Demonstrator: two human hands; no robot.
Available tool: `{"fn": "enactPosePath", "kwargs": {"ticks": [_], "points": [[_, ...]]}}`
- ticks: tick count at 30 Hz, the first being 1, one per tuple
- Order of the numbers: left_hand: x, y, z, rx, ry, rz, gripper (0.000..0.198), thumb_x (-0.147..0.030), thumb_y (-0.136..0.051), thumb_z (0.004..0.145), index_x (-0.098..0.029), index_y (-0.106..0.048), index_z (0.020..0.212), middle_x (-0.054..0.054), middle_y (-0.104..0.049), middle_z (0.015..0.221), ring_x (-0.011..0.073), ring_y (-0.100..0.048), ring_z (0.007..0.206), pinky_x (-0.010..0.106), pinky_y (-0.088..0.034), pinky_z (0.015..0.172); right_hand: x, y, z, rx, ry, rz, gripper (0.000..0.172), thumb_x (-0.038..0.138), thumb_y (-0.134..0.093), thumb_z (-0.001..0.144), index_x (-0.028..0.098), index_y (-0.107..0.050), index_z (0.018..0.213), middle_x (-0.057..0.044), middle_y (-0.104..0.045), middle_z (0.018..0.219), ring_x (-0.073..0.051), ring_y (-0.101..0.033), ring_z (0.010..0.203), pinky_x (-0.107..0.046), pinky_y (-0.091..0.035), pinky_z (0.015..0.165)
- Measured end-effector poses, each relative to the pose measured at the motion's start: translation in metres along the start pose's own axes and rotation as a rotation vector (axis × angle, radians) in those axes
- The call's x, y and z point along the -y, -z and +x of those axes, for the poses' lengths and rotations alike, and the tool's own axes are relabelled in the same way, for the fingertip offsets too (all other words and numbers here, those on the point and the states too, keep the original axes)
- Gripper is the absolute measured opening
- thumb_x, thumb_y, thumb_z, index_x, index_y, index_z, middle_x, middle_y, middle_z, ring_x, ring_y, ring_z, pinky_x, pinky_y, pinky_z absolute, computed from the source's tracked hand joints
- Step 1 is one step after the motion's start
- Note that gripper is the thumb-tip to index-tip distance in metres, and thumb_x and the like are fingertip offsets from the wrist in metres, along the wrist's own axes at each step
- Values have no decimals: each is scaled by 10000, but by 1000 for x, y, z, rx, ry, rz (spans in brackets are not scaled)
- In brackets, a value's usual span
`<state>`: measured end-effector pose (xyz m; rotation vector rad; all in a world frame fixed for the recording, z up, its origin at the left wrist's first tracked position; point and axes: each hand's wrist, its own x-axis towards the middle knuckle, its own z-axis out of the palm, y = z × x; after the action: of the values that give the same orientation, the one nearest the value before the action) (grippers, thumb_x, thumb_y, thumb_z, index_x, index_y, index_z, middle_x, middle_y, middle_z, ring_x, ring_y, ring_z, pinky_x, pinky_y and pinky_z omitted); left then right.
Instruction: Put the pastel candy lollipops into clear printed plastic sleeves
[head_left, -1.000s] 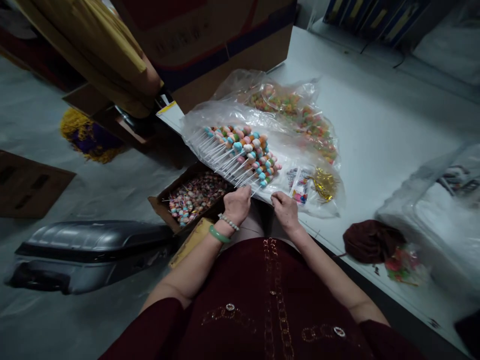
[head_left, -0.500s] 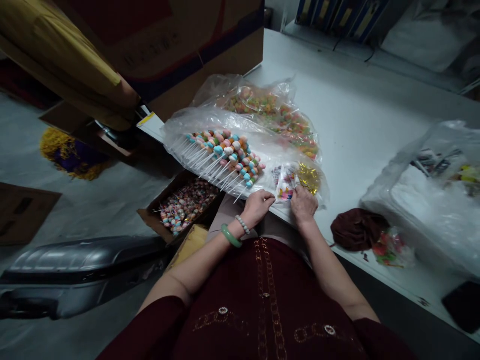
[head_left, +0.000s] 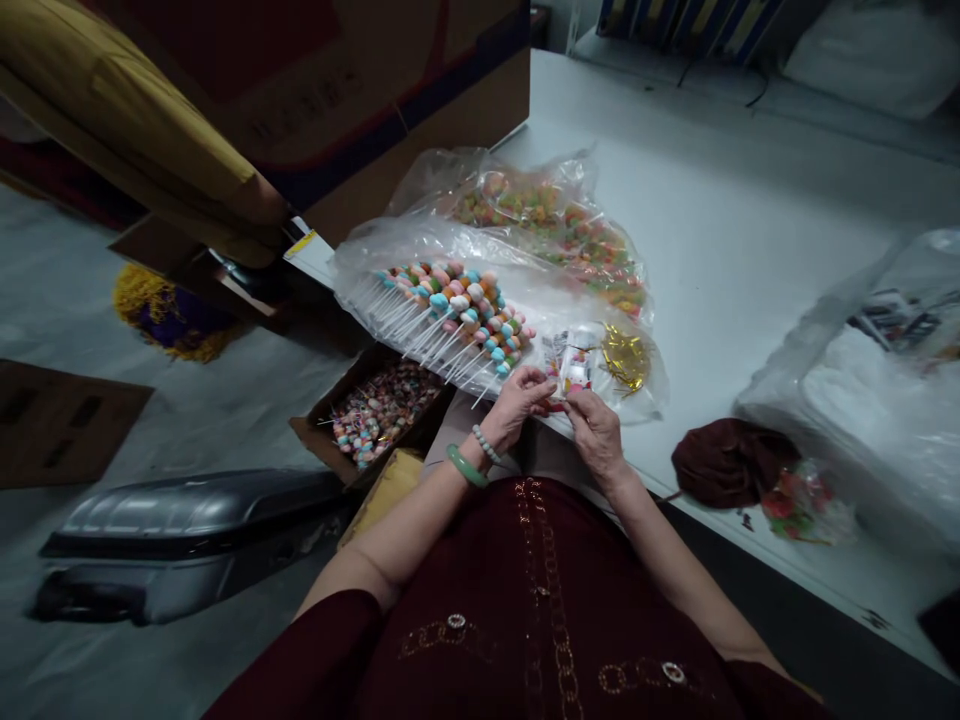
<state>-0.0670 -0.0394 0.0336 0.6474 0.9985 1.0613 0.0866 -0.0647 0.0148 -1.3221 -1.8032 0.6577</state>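
Note:
My left hand, closed with the fingertips pinched, meets my right hand at the table's front edge. Between the fingertips of both is a small printed packet with red on it, mostly hidden by the fingers. Just beyond, a few small printed packets lie on a clear plastic sheet, beside a bunch of gold twist ties. To the left, many pastel candy skewers on white sticks are piled on the sheet, sticks pointing toward me.
Bags of coloured candies lie behind the pile. An open carton of candy skewers stands below left, near a grey suitcase. A large carton and another person's sleeve are at upper left. Dark red cloth lies right.
My right hand has drawn back from the packets toward my left hand, and a red-marked packet now shows between them. The view has shifted slightly.

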Motion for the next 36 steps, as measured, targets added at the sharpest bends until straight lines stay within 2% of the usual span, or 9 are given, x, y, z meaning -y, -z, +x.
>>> {"fn": "enactPosePath", "kwargs": {"ticks": [4,7,9,15,20,24,30,33,36], "points": [[-5,8,-9,-5,-59,34,318,-348,-799,633,-138,-561,642,-40,-513,608,63,-469,571,212,-391,583,8,-3,7,90,-267,245,160,382,-580,852,229,-624,841,-9,-616,786,-173,-570,737,-307,-447,729],[-6,12,-13,-23,-93,-27,288,-330,-806,623,-138,-599,676,-38,-544,641,62,-464,593,208,-393,588,17,-10,14,191,-600,609,237,434,-665,746,210,-601,790,21,-565,670,-139,-513,610,-269,-409,598],[-6,16,-17,10,-62,-17,278,-348,-796,650,-135,-633,725,-23,-576,668,73,-498,608,216,-411,591,22,-15,17,220,-729,760,276,430,-719,666,198,-575,708,33,-540,610,-115,-459,550,-249,-362,545],[-8,34,-27,14,54,36,376,-416,-787,644,-103,-726,843,20,-630,671,87,-516,558,228,-392,514,29,-23,23,192,-583,616,268,405,-695,682,196,-543,610,58,-466,538,-98,-375,533,-240,-302,534],[-8,41,-27,-199,-78,-94,324,-369,-831,559,-114,-659,661,0,-616,619,86,-518,579,241,-423,606,46,-38,27,275,-560,685,236,413,-687,712,202,-587,744,46,-538,646,-111,-445,599,-240,-358,593],[-8,43,-34,-326,-117,-153,375,-389,-840,552,-136,-578,642,-31,-561,602,82,-493,568,245,-423,600,60,-57,28,317,-561,759,239,378,-689,699,201,-536,653,53,-506,588,-107,-420,566,-241,-342,575],[-17,69,-55,-293,-142,-21,382,-479,-758,676,-140,-582,685,-21,-567,635,77,-468,590,223,-394,587,68,-72,33,394,-279,371,165,327,-615,757,205,-595,648,28,-562,631,-135,-488,640,-253,-376,630],[-23,87,-60,-315,-62,-58,357,-457,-765,665,-140,-611,721,-5,-603,656,87,-510,581,218,-391,543,64,-82,41,409,-351,344,213,373,-534,824,210,-632,727,33,-564,588,-130,-493,557,-248,-393,577],[-28,102,-59,-428,-42,-129,340,-386,-813,600,-142,-601,706,-21,-585,614,69,-502,511,193,-351,462,55,-96,55,377,-475,256,287,328,-475,848,214,-669,1026,49,-566,552,-139,-482,460,-258,-406,531]]}}
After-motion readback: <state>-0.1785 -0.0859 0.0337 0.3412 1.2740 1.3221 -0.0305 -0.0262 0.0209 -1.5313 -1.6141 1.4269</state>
